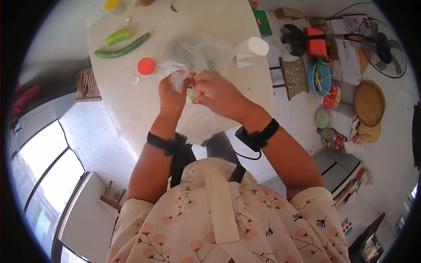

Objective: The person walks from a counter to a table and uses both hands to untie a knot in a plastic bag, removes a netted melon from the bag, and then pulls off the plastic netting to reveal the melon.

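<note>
A thin clear plastic bag (219, 50) lies spread on the pale table, with something green showing dimly inside it. My left hand (172, 94) is closed on a bunched part of the bag's near side. Close beside it, my right hand (221, 94) has its fingers curled and pinched at the bag; the fingertips are partly hidden. A small pale green bit shows between the two hands, too covered to name. Left of my left hand stands a jar or bottle with a red-orange lid (146, 66). To the right is a white paper roll (253, 51).
A long dark cucumber (123, 48) and a lighter green cut vegetable (119, 37) lie at the table's far left. Behind them stands a yellow-lidded jar (114, 6). Right of the table are a woven-seat stool (294, 78), a blue basin (319, 80) and a standing fan (382, 50).
</note>
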Motion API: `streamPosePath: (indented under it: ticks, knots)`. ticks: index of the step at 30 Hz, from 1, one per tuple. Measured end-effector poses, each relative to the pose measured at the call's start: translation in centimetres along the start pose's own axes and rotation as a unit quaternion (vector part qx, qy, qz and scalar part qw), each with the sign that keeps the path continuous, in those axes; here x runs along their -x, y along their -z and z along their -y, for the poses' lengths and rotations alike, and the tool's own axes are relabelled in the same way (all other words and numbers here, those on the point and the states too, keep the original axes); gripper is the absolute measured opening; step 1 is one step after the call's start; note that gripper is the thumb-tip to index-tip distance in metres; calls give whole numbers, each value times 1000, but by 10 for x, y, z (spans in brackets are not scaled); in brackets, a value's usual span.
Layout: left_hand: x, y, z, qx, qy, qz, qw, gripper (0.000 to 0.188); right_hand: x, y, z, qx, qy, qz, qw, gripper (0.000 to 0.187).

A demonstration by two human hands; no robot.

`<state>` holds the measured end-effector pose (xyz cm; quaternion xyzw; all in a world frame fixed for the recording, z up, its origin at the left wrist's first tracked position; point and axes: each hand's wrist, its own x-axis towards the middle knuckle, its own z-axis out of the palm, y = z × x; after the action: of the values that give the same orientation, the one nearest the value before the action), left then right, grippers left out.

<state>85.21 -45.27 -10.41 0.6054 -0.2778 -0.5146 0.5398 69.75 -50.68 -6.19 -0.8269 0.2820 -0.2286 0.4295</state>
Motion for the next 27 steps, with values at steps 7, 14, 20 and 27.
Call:
streamPosePath:
  ticks: [7, 14, 20, 27]
  knots:
    - [-3, -2, -11, -48, 68, -16, 996, 19, -3, 1, 4, 21, -33, -31, 999, 15]
    - [1, -7, 1, -30, 53, -51, 997, 15, -13, 1, -4, -148, -157, 52, 975, 12]
    - [-5, -9, 6, -30, 60, -59, 996, 16, -14, 5, -7, -162, -210, 100, 959, 12]
    - [-11, -15, 0, -46, 72, -82, 993, 19, -14, 13, 11, 34, -238, 83, 967, 19]
